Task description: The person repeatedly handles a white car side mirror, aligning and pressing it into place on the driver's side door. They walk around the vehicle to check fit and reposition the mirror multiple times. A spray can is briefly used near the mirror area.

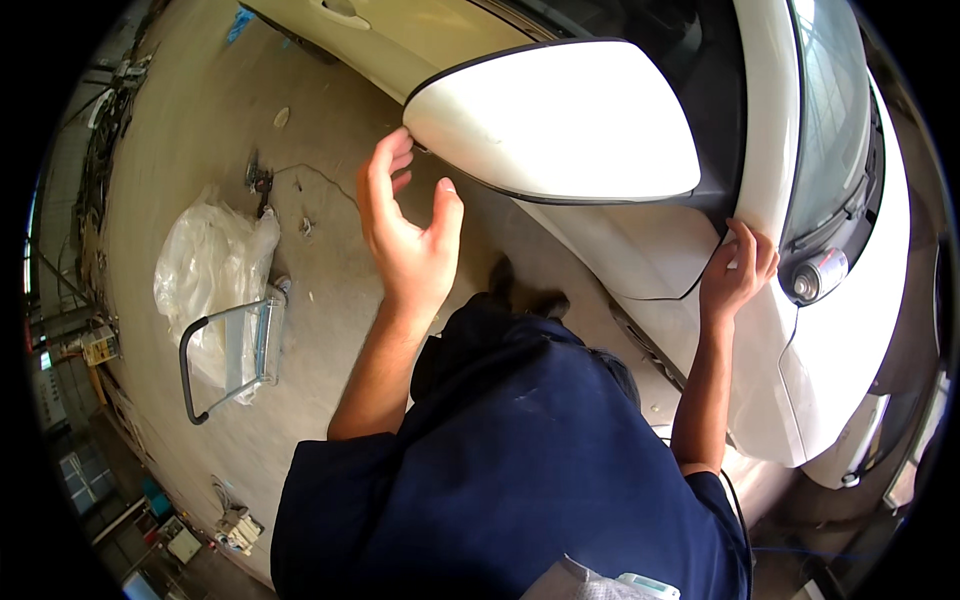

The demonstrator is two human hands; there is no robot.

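Left hand (408, 240) spread at mirror (560, 125) outer edge; right hand (738, 270) half-spread on car (855, 365). Apparent step: mirror handling; next calls for steady grip.

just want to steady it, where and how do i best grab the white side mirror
I'd grip the white side mirror by its narrow outer end, coming from the left: it tapers to a free tip there, while its broad end joins the car on the right. The left hand is by that tip, thumb and fingers parted, so it looks well placed.
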